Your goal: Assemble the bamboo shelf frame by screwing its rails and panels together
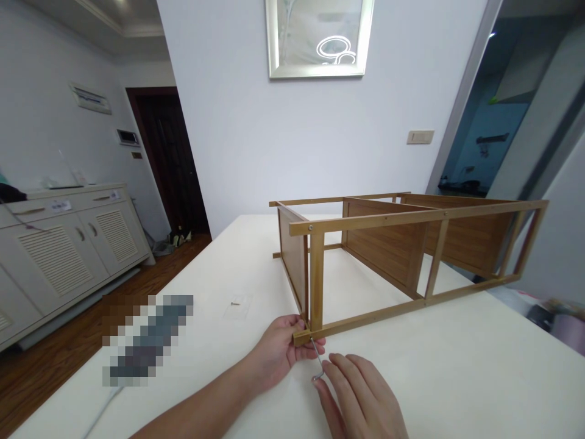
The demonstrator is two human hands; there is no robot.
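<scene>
A wooden shelf rack [375,314] lies on its side on the white table [205,353], its several shelf panels standing on edge. My left hand [278,347] is closed around the near lower corner of the frame, with fingers on both sides of the rail end. My right hand [361,390] pinches the short bent end of a hex key [317,353] between thumb and fingers. The key's long arm reaches up to the rail by that corner; its tip meets the wood at a fastener too small to make out. A bolt head shows at the upper rail's end.
A small screw [234,303] lies on a clear plastic bag [238,308] left of the rack. Farther left is a blurred-out dark object [150,341] with a white cable [103,411]. A wall [320,140] rises behind the table; a white cabinet [77,244] stands at the left.
</scene>
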